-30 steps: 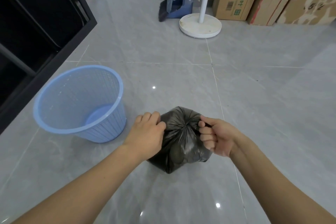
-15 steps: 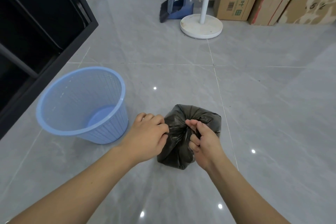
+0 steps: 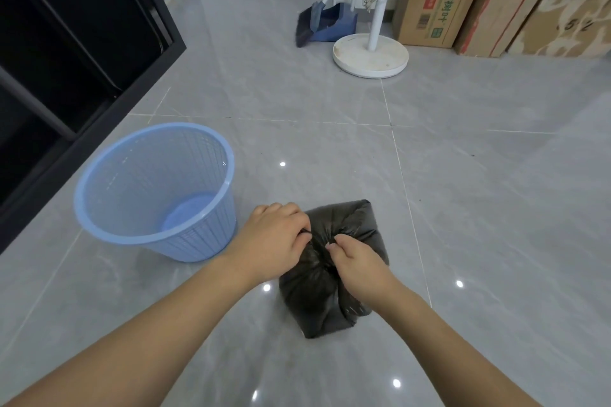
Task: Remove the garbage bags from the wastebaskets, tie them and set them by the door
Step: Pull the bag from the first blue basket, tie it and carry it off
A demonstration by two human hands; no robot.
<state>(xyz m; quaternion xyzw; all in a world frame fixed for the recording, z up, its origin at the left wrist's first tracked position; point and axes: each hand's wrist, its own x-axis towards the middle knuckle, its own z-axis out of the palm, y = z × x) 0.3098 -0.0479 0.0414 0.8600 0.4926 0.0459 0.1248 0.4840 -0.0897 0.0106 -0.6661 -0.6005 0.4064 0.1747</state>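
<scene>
One garbage bag [image 3: 334, 287] is out of the blue wastebasket [image 3: 155, 192], which stands bagless just left of it on the floor. Left hand [image 3: 274, 235] and right hand [image 3: 358, 263] each pinch its gathered neck; tying unfinished, door placement outstanding.

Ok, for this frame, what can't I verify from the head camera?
- Knot on the black garbage bag: covered by the left hand and right hand, so whether it is tied is unclear.
- Bag contents: opaque plastic.
- Door: none clearly in view.
- Other wastebaskets: only the blue wastebasket shows.
- Cardboard boxes: cut off by the top edge.
</scene>
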